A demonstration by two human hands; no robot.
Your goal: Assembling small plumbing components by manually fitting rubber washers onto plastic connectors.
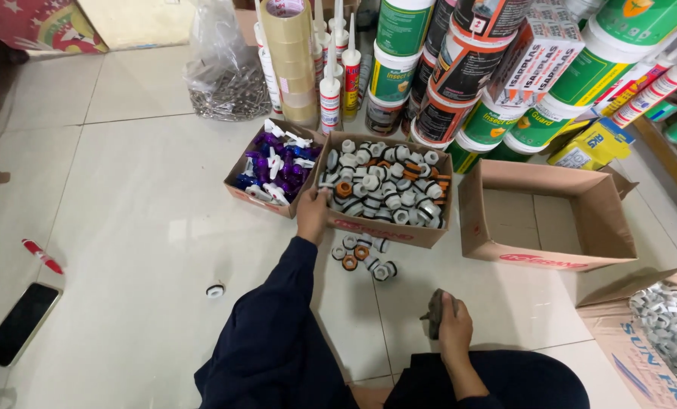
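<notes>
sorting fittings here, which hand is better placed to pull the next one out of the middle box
Left. The left hand already rests on the rim of the box of fittings; the right hand is back near the lap holding a dark object.

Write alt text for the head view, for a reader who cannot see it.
Seen from above, a person seated on a tiled floor rests the left hand on the near corner of a cardboard box of white and orange pipe fittings, while the right hand holds a small dark object low over the floor. An empty box sits to the right.
</notes>
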